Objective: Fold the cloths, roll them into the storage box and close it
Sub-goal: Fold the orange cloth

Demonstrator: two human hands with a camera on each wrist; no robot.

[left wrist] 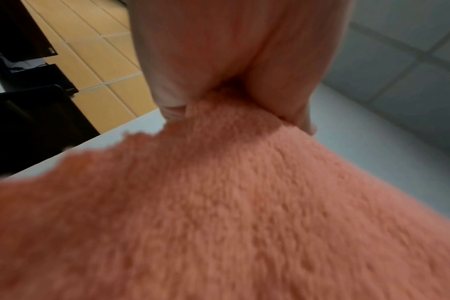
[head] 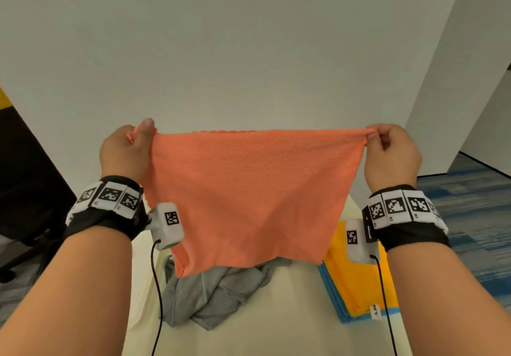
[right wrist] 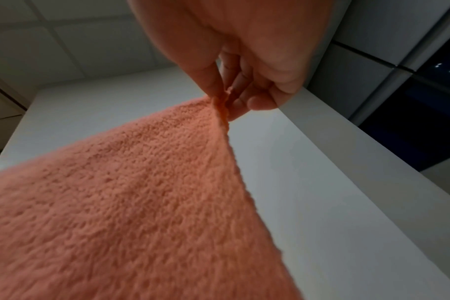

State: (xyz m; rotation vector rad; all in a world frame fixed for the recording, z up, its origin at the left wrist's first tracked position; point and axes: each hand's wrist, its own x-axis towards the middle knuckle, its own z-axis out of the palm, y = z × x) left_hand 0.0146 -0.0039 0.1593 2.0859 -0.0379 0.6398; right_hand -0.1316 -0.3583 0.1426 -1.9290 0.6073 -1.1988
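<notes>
Orange cloth (head: 249,195) hangs stretched, corners pinched by raised left hand (head: 127,151) and right hand (head: 391,154).

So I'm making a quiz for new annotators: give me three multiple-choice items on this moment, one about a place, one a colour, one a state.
1. Where does the grey cloth lie?
A. on the table, below the held cloth
B. on the folded stack
C. on the floor

2. What colour is the held cloth?
A. blue
B. orange
C. white

3. How is the held cloth kept up?
A. draped over one arm
B. flat on the table
C. pinched at its two top corners

Key: 1 A, the grey cloth lies crumpled on the table. 2 B, the orange cloth. 3 C, the left hand and right hand each pinch a corner.
</notes>
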